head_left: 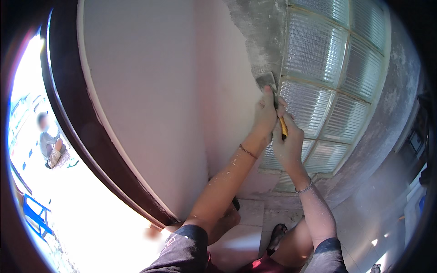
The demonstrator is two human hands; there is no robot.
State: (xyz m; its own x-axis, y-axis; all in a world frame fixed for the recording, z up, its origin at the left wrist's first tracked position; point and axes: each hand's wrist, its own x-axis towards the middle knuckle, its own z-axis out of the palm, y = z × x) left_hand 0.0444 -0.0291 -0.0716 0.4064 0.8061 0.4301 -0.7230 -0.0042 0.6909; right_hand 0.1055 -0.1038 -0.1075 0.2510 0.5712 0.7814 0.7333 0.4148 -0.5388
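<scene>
My right hand (287,136) is wrapped round the yellow-and-black handle (283,126) of a metal scraper. Just above it and to its left, my left hand (265,113) grips the tool near its flat blade (265,78), thumb pointing up along the metal. The blade lies at a rough grey strip of wall (261,36), between the white plastered surface (150,100) and a window of glass blocks (314,45). How the fingertips sit on the tool is partly hidden.
A dark door frame (70,113) curves down the left. Outside in bright light, a person (52,145) sits low, with a blue plastic chair (35,214) nearer. My legs and a sandaled foot (277,234) show below on the tiled floor (355,245).
</scene>
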